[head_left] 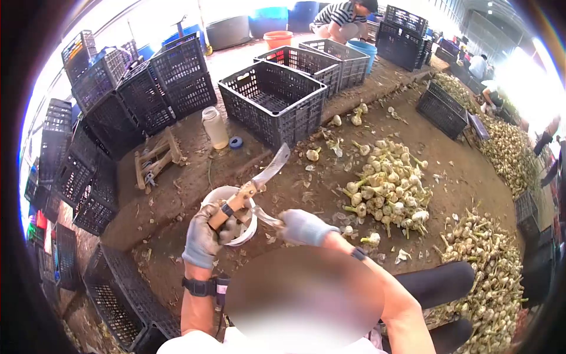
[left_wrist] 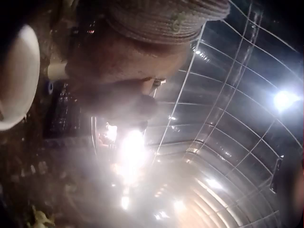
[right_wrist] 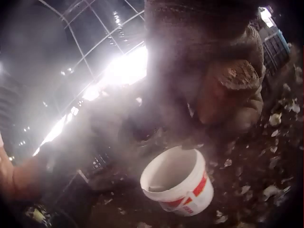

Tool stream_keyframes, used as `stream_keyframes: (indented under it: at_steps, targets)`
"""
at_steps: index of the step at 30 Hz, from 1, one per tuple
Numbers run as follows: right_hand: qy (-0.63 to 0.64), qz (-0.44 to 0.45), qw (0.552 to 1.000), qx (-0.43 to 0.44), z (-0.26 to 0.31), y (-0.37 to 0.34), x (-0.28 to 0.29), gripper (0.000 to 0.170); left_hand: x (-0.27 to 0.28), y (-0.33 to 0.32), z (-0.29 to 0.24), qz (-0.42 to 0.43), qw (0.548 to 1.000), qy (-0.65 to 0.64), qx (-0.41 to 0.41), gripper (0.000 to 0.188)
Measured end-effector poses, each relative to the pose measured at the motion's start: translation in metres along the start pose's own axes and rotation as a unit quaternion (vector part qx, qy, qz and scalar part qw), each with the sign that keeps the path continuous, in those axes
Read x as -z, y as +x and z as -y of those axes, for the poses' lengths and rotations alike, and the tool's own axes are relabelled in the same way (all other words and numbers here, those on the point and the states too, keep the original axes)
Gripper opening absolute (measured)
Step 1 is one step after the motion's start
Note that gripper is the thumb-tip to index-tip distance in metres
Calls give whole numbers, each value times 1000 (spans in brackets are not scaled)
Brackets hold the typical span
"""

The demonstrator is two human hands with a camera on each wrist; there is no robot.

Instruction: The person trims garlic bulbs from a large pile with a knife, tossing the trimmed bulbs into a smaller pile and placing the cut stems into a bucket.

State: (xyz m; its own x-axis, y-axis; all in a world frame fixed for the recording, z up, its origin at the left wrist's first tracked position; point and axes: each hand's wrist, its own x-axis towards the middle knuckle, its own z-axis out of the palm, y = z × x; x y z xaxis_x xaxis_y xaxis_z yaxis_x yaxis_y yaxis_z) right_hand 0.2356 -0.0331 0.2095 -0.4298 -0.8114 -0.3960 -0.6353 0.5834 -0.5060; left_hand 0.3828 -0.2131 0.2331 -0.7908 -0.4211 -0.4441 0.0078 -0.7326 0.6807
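In the head view, my gloved left hand [head_left: 202,237] grips the wooden handle [head_left: 236,202] of a broad-bladed knife. Its metal blade [head_left: 273,167] points up and to the right. Opposite it, my gloved right hand [head_left: 308,228] holds a smaller tool with a curved metal blade [head_left: 268,219] that reaches toward the wooden handle. The right wrist view shows a wooden handle end [right_wrist: 236,78] sticking out of the right fist. Below both hands stands a white bucket [head_left: 252,229], also visible with red markings in the right wrist view [right_wrist: 192,202]. My left fingers are mostly hidden in the left wrist view.
A garlic pile [head_left: 386,187] lies ahead on the right, with a larger heap [head_left: 483,265] beside my legs. Black crates [head_left: 272,100] stand ahead and at left. A jar [head_left: 214,127] and a small wooden stool [head_left: 159,156] are on the dirt floor. One person [head_left: 342,20] crouches behind.
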Motion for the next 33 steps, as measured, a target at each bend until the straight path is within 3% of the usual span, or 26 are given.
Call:
stream_keyframes:
  at_steps: [2, 3, 4, 5, 6, 8, 9, 11, 15, 16, 18, 19, 20, 21, 22, 23, 24, 26, 28, 29, 30, 32, 33]
  targets:
    - [243, -73, 967, 16, 13, 8, 0, 35, -5, 2, 10, 46, 997, -47, 39, 26]
    - [409, -67, 909, 34, 11, 7, 4, 38, -7, 4, 13, 49, 997, -45, 44, 26]
    - [562, -61, 823, 52, 8, 4, 7, 41, -10, 6, 18, 96, 992, -58, 50, 28]
    - [628, -80, 773, 38, -2, -1, 10, 42, -13, 8, 25, 144, 985, -74, 58, 29]
    - [648, -87, 755, 45, -10, -16, 16, 43, -17, 10, 32, 194, 975, -88, 67, 31]
    - [741, -93, 663, 47, -23, -49, 24, 45, -38, 16, 45, 203, 974, -62, 76, 32]
    - [743, -120, 657, 42, -26, -64, 29, 45, -58, 15, 53, 226, 969, -43, 86, 32]
    - [783, -144, 602, 64, -32, -98, 38, 40, -99, 17, 80, 239, 967, 26, 80, 35]
    - [750, -354, 557, 47, -61, -163, 52, 31, -190, -6, 134, 406, 885, 74, 215, 36]
    - [718, -424, 549, 62, -80, -185, 55, 28, -214, -14, 145, 446, 867, 181, 131, 36]
    - [639, -545, 537, 82, -106, -263, 74, 22, -261, -22, 173, 510, 826, 232, 62, 34]
    - [440, -624, 644, 52, -126, -314, 79, 21, -281, -16, 186, 520, 810, 269, 38, 32]
    - [220, -657, 721, 10, -142, -373, 81, 20, -297, -6, 197, 528, 793, 305, 4, 30]
    - [282, -662, 689, -82, -155, -433, 82, 24, -316, 9, 212, 513, 808, 285, 45, 27]
    - [188, -672, 701, -150, -173, -490, 70, 35, -333, 17, 232, 494, 824, 265, 84, 24]
    - [172, -663, 683, -253, -187, -543, 49, 39, -355, 10, 250, 414, 860, 290, 68, 22]
    - [154, -644, 662, -352, -198, -592, 24, 44, -373, 31, 270, 465, 804, 362, 75, 24]
    - [147, -589, 623, -494, -231, -670, -48, 45, -409, 25, 322, 501, 745, 432, 84, 27]
    - [249, -637, 506, -525, -273, -708, -154, 40, -436, 28, 393, 566, 649, 492, 126, 30]
    - [312, -619, 466, -550, -272, -702, -181, 40, -443, 21, 435, 595, 610, 511, 114, 31]
    - [372, -598, 423, -570, -271, -697, -207, 39, -428, 63, 505, 675, 519, 500, -161, 31]
    - [216, -580, 451, -643, -318, -692, -323, 35, -443, -30, 558, 684, 497, 533, -9, 29]
    - [181, -491, 451, -723, -335, -680, -365, 36, -443, -36, 604, 686, 440, 573, 80, 27]
